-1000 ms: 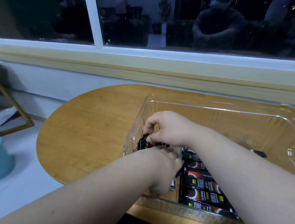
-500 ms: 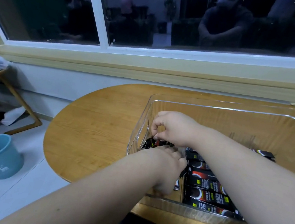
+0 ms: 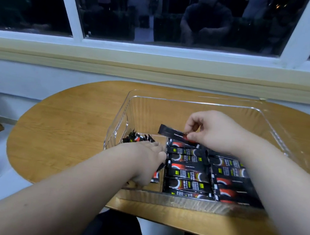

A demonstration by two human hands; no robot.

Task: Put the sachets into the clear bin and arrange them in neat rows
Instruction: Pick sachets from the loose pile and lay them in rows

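The right hand (image 3: pixel 213 133) is now holding 1 sachet (image 3: pixel 173 134) up over the rows. A moment ago it was down low by the left hand, at the loose pile. So 1 more sachet is going to a row. Its thumb and fingers are pinching the sachet's right end. The left hand (image 3: pixel 148 161) is lying on the loose sachets (image 3: pixel 137 137) in the left part of the clear bin (image 3: pixel 192 102); I cannot tell if it is gripping any. Flat sachets (image 3: pixel 188 174) are lying in 2 neat rows in the bin's near right part.
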